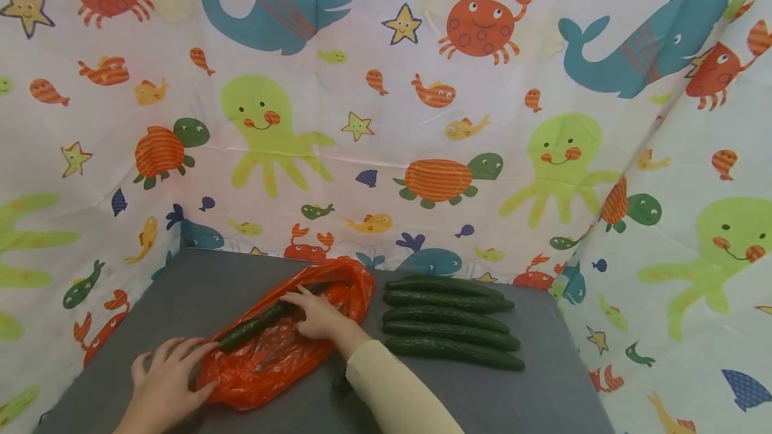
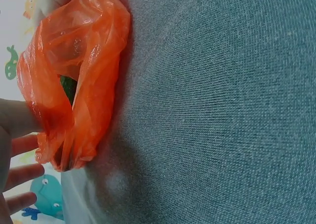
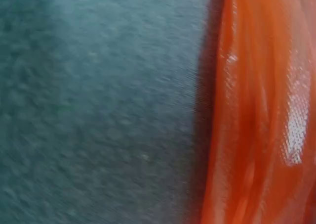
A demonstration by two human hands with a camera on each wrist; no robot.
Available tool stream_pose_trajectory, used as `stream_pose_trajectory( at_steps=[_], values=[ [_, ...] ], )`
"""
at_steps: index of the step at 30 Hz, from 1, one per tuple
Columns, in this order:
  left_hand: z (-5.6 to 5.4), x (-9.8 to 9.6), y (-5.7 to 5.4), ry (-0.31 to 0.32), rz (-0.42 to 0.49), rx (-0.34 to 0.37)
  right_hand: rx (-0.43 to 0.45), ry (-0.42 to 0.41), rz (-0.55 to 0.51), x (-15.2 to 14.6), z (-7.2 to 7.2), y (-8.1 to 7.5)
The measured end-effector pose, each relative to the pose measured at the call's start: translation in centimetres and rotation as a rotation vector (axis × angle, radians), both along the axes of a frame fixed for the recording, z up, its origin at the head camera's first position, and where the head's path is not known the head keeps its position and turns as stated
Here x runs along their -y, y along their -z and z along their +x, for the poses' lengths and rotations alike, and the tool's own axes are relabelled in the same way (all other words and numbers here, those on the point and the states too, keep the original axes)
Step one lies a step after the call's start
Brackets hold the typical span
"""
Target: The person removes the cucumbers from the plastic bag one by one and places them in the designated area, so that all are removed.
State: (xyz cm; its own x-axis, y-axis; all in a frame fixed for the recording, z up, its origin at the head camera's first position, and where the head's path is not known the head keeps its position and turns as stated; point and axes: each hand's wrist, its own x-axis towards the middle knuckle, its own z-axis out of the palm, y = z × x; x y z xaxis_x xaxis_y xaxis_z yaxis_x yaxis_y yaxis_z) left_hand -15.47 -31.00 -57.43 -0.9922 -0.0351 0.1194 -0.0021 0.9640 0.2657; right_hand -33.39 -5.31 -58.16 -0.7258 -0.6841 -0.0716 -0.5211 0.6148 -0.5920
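An orange plastic bag (image 1: pixel 271 380) lies slantwise on the grey table, its mouth spread wide. Inside it a long dark green cucumber (image 1: pixel 253 327) rests along the far side. My right hand (image 1: pixel 322 317) reaches into the bag and holds the cucumber near its far end, fingers across the top. At the bag's near left end is my left hand (image 1: pixel 165 380), fingers spread, by the cucumber's near end. In the left wrist view, its thumb shows through the bag film (image 2: pixel 54 105). The right wrist view has only the bag's side (image 3: pixel 261 110); that hand is outside it.
Several cucumbers (image 1: pixel 452 333) lie side by side to the right of the bag. A dark green end (image 1: pixel 342 386) shows beside my right sleeve, mostly hidden. The grey table (image 1: pixel 555 380) is bordered by a sea-animal print curtain (image 1: pixel 362 132) at the back and sides.
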Motion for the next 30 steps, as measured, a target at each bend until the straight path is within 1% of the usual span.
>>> stream_pose_trajectory(
  at_steps=[2,4,6,8,11,13,15,17,20,23,25,27,30],
  values=[
    [0.0,0.0,0.0,-0.003,0.005,0.011,-0.072,0.040,0.008,0.0,0.2,-0.1],
    [-0.1,0.1,0.0,-0.008,0.008,0.026,-0.178,0.084,0.003,0.0,0.3,-0.4],
    [-0.1,0.2,0.0,-0.012,0.009,0.040,-0.272,0.108,-0.005,-0.1,0.3,-0.5],
    [-0.1,0.2,-0.1,-0.014,0.012,0.051,-0.306,0.097,0.008,-0.3,0.3,-0.5],
    [-0.1,0.2,0.0,-0.014,0.022,0.058,-0.271,0.046,0.073,-0.7,0.3,-0.1],
    [0.0,0.1,0.0,-0.014,0.028,0.060,-0.242,0.039,0.115,-1.0,0.4,0.1],
    [0.0,0.1,0.0,-0.015,0.031,0.061,-0.230,0.054,0.127,-1.3,0.6,0.4],
    [0.0,0.1,0.0,-0.017,0.032,0.069,-0.233,0.092,0.116,-1.5,0.7,0.7],
    [0.0,0.0,0.0,-0.024,0.035,0.085,-0.255,0.143,0.102,-1.7,1.0,1.0],
    [0.1,-0.1,0.0,-0.025,0.037,0.093,-0.256,0.166,0.117,-1.7,1.3,1.1],
    [0.1,-0.1,0.0,-0.024,0.039,0.095,-0.226,0.157,0.122,-1.7,1.4,1.2],
    [0.1,-0.1,0.0,-0.022,0.036,0.100,-0.187,0.126,0.118,-1.6,1.5,1.2],
    [-0.1,-0.1,0.1,-0.020,0.037,0.114,-0.142,0.079,0.083,-1.6,1.3,1.3]
  ],
)
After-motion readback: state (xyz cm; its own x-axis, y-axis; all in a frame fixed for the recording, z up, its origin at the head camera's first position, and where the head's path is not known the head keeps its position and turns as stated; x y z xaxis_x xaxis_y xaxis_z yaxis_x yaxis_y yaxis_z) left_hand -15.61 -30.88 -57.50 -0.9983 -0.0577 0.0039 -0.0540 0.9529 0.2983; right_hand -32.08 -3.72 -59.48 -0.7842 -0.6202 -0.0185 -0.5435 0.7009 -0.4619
